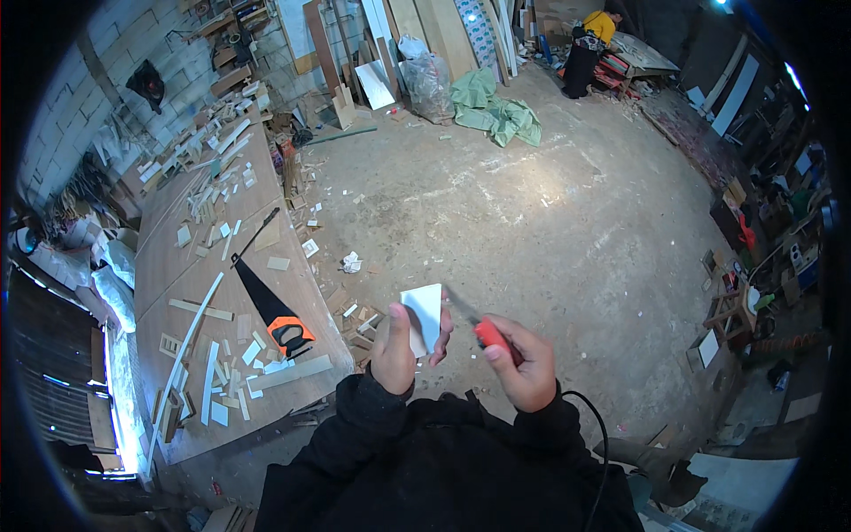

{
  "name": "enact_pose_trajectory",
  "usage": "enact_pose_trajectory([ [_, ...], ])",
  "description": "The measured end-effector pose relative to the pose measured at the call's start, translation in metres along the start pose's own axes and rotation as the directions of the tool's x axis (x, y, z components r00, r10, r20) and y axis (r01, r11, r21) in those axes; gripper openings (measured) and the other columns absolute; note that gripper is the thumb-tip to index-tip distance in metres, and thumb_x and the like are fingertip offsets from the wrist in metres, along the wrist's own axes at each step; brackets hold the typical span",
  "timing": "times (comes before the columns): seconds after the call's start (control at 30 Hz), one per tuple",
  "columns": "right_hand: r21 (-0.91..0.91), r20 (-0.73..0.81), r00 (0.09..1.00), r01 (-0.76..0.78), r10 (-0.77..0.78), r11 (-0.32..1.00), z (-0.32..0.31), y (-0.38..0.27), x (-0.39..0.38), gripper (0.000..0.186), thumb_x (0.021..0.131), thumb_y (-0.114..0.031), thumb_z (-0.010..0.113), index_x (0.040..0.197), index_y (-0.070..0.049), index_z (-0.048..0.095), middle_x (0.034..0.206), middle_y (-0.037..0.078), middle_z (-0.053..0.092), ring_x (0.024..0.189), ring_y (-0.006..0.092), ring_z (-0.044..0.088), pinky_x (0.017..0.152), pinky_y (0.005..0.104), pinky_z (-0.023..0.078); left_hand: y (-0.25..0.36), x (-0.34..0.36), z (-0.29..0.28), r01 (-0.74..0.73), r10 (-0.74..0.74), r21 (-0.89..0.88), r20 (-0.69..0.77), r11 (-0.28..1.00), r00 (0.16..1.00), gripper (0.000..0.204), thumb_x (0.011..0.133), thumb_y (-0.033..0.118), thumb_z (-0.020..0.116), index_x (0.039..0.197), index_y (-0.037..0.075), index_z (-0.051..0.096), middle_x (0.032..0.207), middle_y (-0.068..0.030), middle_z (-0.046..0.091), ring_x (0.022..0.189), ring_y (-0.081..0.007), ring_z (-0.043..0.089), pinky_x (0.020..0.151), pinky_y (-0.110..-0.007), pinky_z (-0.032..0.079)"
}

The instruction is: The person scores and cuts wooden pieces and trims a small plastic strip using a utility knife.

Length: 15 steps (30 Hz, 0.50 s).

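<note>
My left hand (pixel 399 353) grips a small white-faced rectangular board (pixel 424 312) upright, the thumb on its near left side and the fingers round its right edge. In my right hand (pixel 525 371) is a knife (pixel 489 335) with a red handle, the thumb lying along it. Its blade points up and left toward the upper right corner of the board. The blade is slightly blurred, and whether its tip touches the board I cannot tell.
To the left stands a wooden worktable (pixel 164 293) strewn with offcuts. A handsaw (pixel 266 301) with an orange and black handle lies on it. Far off, a person in yellow (pixel 600 27) is beside another table. Green sheeting (pixel 496 106) lies on the concrete floor.
</note>
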State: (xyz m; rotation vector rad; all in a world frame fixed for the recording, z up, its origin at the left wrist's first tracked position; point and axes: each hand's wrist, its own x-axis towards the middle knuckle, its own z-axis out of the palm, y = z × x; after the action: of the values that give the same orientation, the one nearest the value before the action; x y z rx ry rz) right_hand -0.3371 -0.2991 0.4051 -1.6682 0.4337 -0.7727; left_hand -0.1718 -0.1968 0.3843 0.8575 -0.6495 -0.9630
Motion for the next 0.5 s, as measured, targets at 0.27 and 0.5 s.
enact_pose_trajectory([
  [0.27,-0.300,-0.010,0.980,0.189,-0.201,0.935,0.016,-0.010,0.002,0.037,0.081,-0.026,0.078,0.110,-0.004,0.069,0.085,0.016,0.069,0.069,0.0286,0.068,0.061,0.0314,0.052,0.001,-0.005,0.021,-0.150,0.191,0.255,-0.142,0.955,0.971,0.079,0.100,0.063,0.018,0.121,-0.004,0.056,0.094,-0.0076,0.060,0.074,-0.0126,0.055,0.063,-0.026,0.042],
  [0.5,-0.364,0.005,0.972,0.221,-0.235,0.905,0.012,-0.018,0.001,0.037,0.080,-0.027,0.079,0.109,-0.005,0.070,0.072,0.013,0.063,0.058,0.0268,0.063,0.052,0.0320,0.047,0.000,-0.010,0.021,-0.193,0.250,0.339,-0.132,0.921,0.959,0.077,0.100,0.063,0.022,0.116,-0.004,0.057,0.096,-0.0066,0.061,0.078,-0.0117,0.055,0.066,-0.026,0.041],
])
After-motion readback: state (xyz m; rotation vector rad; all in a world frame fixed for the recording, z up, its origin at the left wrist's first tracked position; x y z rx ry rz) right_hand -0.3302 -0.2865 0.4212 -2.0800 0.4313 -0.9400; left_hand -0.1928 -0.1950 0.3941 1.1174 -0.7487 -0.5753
